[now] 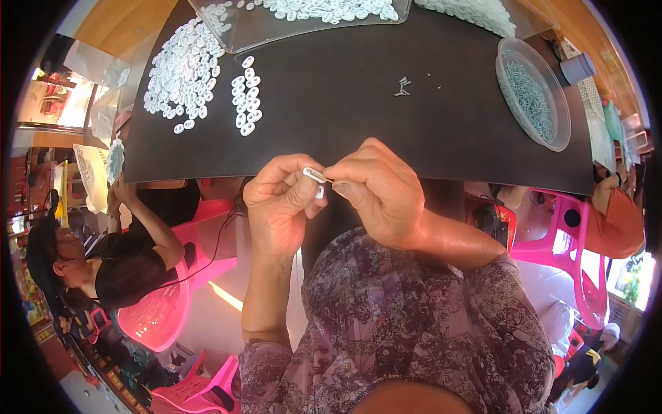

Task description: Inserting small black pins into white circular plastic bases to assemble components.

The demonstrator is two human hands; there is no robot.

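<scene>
Just past the table's near edge, my left hand (276, 207) pinches a small white oval plastic piece (314, 174) between thumb and fingers. A second white piece (319, 192) shows lower down against the same fingers. My right hand (386, 196) is closed, its thumb and forefinger pinching a thin metal pin or screw (329, 181) at the right end of the oval piece. How far the metal part goes in is hidden by the fingertips. Beyond my hands, two uneven columns of white oval pieces (247, 96) lie on the dark table (331, 110).
A heap of similar white pieces (181, 72) spreads at the far left, beside a clear tray (238, 43). Several loose small screws (402, 87) lie right of centre. A clear round bowl (507, 48) of screws stands farther right. Another person (131, 262) sits at left on a pink chair (162, 314).
</scene>
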